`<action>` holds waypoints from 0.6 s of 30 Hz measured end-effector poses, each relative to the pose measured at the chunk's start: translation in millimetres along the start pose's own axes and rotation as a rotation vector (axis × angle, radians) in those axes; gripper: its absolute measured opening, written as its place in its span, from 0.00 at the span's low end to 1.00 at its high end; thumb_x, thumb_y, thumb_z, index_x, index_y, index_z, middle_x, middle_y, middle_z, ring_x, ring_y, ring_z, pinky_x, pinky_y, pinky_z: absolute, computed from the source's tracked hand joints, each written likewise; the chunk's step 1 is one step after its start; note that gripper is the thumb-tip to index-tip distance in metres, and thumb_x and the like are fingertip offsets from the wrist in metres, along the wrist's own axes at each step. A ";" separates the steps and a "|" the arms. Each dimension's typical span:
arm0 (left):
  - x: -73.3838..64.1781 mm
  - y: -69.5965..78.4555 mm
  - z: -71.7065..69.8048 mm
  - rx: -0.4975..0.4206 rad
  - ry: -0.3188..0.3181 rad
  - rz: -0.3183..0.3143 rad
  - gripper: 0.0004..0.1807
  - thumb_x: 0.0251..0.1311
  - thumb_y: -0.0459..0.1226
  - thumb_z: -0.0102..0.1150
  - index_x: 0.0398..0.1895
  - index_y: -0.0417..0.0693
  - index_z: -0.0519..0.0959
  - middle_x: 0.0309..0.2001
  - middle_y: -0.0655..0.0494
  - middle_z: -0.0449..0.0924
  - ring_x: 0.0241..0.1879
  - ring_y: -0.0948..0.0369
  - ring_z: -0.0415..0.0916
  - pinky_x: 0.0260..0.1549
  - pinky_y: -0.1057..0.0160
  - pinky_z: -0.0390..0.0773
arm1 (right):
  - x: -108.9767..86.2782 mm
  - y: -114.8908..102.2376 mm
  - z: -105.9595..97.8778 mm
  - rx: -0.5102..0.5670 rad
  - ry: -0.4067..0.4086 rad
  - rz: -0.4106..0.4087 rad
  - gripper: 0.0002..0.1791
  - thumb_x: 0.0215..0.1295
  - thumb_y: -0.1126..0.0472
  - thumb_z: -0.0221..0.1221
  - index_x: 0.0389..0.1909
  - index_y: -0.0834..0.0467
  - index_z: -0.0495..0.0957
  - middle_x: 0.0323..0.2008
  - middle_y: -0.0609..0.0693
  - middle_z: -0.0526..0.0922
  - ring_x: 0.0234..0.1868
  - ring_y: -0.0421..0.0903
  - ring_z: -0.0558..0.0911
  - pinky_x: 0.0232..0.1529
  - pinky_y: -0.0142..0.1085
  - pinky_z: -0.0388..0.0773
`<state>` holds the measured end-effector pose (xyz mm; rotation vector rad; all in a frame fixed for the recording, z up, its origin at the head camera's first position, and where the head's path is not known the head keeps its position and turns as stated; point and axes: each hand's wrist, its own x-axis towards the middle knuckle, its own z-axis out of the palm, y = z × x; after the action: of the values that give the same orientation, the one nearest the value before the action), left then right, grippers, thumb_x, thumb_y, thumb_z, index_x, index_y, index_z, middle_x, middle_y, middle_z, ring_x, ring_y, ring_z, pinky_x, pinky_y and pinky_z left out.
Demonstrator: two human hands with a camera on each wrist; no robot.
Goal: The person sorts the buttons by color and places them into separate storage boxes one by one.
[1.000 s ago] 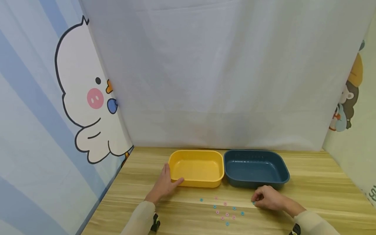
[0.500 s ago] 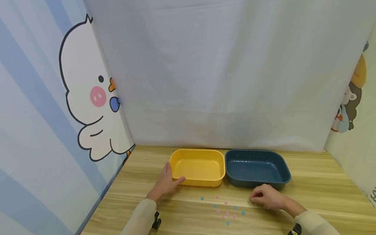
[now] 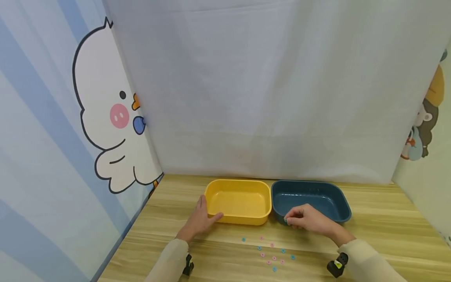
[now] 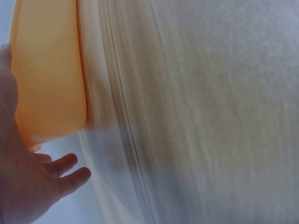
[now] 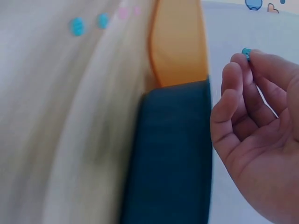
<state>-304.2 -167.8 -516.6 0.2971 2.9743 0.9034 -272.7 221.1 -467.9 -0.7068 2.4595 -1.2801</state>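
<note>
Work looks barely begun from where I sit. One ring is up: the right hand [image 3: 310,219] pinches a blue ring [image 5: 246,53] at its fingertips, clear of the table [image 3: 384,227]. Remaining fingers loosely bent. The right wrist view puts that ring higher than the rim of the navy tray [image 3: 317,201]; whether it is past the near rim or just short of it, I cannot tell.

Left to do, I judge: the loose rings on the table, near side of the trays. I count five loose blue rings [image 3: 283,250] and six pink rings [image 3: 274,258], scattered flat and mixed by colour. No ring shows inside the yellow tray [image 3: 243,220] or the navy one, though the hand hides part of the navy tray's near side.

Left hand [image 3: 199,219] spread wide at the yellow tray's near left corner, fingers along the left wall, thumb by the near rim. I read it as steadying, nothing small in it.

Against a second ago: right hand was low, at table level, just near of the navy tray's right part. Now raised, farther left and farther off, ring held throughout. Left hand, both trays and all eleven loose rings keep their places; the head view has only shifted slightly
</note>
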 end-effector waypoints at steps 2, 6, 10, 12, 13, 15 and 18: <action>-0.2 -0.5 -0.2 0.000 0.001 0.002 0.56 0.61 0.58 0.53 0.71 0.27 0.37 0.71 0.29 0.37 0.70 0.40 0.42 0.65 0.45 0.51 | 5.7 -6.5 -0.5 0.002 0.015 0.004 0.13 0.66 0.55 0.58 0.41 0.62 0.82 0.31 0.58 0.81 0.29 0.50 0.77 0.31 0.42 0.76; -0.3 -0.9 -0.5 -0.003 0.003 0.004 0.55 0.61 0.57 0.53 0.71 0.27 0.36 0.71 0.29 0.37 0.70 0.40 0.43 0.65 0.45 0.51 | 16.8 -15.6 -0.4 -0.005 0.042 0.001 0.10 0.66 0.56 0.58 0.40 0.57 0.83 0.30 0.55 0.81 0.30 0.54 0.77 0.32 0.45 0.76; 0.0 -1.5 -0.4 -0.009 0.004 0.011 0.56 0.61 0.57 0.54 0.71 0.27 0.37 0.71 0.29 0.38 0.69 0.39 0.43 0.64 0.45 0.51 | 28.1 -20.9 0.8 0.003 0.047 -0.002 0.10 0.66 0.57 0.58 0.40 0.58 0.83 0.31 0.56 0.81 0.29 0.50 0.76 0.34 0.48 0.76; 0.0 -1.8 -0.3 -0.014 0.006 0.018 0.56 0.61 0.58 0.54 0.71 0.27 0.37 0.71 0.28 0.38 0.69 0.38 0.44 0.64 0.44 0.52 | 33.9 -23.2 1.6 0.016 0.046 0.005 0.11 0.66 0.57 0.58 0.42 0.60 0.82 0.32 0.58 0.80 0.29 0.48 0.76 0.34 0.46 0.77; 0.0 -1.9 -0.2 -0.019 0.004 0.018 0.56 0.61 0.58 0.54 0.71 0.26 0.37 0.71 0.28 0.38 0.69 0.38 0.44 0.64 0.44 0.52 | 37.0 -24.2 2.1 0.018 0.046 0.010 0.12 0.66 0.57 0.58 0.42 0.61 0.82 0.31 0.58 0.80 0.29 0.48 0.76 0.34 0.45 0.77; 0.1 -2.0 0.0 -0.022 -0.001 0.016 0.57 0.60 0.59 0.54 0.71 0.27 0.36 0.71 0.28 0.38 0.69 0.38 0.44 0.64 0.44 0.52 | 43.5 -26.0 3.5 0.011 0.049 0.017 0.13 0.67 0.57 0.58 0.43 0.63 0.82 0.31 0.57 0.80 0.28 0.47 0.76 0.33 0.41 0.77; 0.5 -1.9 0.7 -0.026 -0.001 0.013 0.57 0.60 0.59 0.54 0.71 0.28 0.36 0.71 0.29 0.38 0.69 0.39 0.45 0.64 0.45 0.53 | 53.6 -28.3 6.2 -0.015 0.064 0.028 0.14 0.67 0.57 0.58 0.43 0.64 0.82 0.30 0.55 0.80 0.27 0.46 0.76 0.31 0.37 0.76</action>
<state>-305.0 -168.9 -518.2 0.3159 2.9610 0.9415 -306.7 174.2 -449.3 -0.6426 2.5230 -1.2950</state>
